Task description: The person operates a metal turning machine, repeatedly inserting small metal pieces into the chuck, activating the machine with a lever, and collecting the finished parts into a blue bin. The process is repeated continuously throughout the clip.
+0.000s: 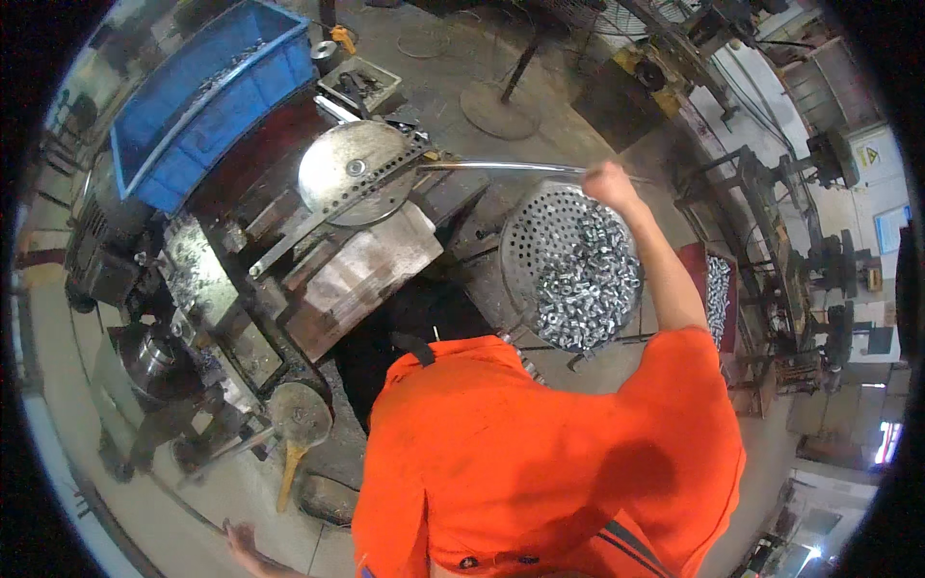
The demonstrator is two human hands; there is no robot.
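Note:
My right hand (609,183) is closed round the far end of a long shiny metal bar (501,167). The bar runs left to a round steel disc (355,166), which has a perforated flat strip lying across it. Just below that hand, a round perforated metal tray (525,241) carries a heap of small shiny metal parts (588,294). Down at the lower left is my left hand (243,541), well away from the disc. Its fingers look apart, and I see nothing in them. A thin dark line on the floor ends close to it.
A blue plastic bin (207,111) stands at the far left. Nearer, a round-headed scoop with a yellow handle (292,472) lies beside the metal bench (366,279). On the right, a red box (694,265) holds more metal parts. A round stand base (499,111) sits beyond the tray.

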